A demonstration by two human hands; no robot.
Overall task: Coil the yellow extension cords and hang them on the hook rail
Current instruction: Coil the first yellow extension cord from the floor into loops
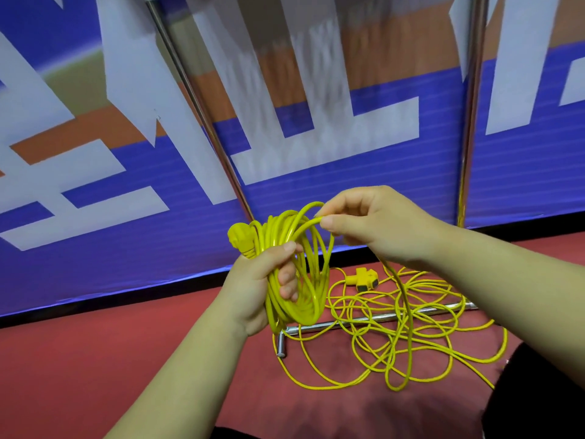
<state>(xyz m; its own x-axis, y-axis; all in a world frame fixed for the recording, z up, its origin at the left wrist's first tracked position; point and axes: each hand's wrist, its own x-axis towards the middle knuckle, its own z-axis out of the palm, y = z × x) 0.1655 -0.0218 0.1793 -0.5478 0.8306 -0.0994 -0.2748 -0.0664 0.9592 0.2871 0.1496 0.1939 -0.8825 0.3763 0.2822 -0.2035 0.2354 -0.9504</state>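
Observation:
My left hand (pixel 262 283) grips a coil of yellow extension cord (pixel 308 299) made of several loops, held upright in the middle of the view. The cord's yellow plug (pixel 242 237) sticks out above my left thumb. My right hand (pixel 364 223) pinches a strand of the same cord at the top of the coil. From there the cord drops to a loose yellow tangle (pixel 408 337) on the red floor. A yellow multi-outlet socket end (pixel 362 278) lies at the far side of the tangle. No hook rail is in view.
A blue, white and orange banner wall (pixel 348 185) stands close ahead, with two chrome upright poles (pixel 202 112) in front. A chrome base bar (pixel 364 320) lies on the red floor (pixel 95 359) under the loose cord. Dark trouser fabric (pixel 538 400) fills the lower right corner.

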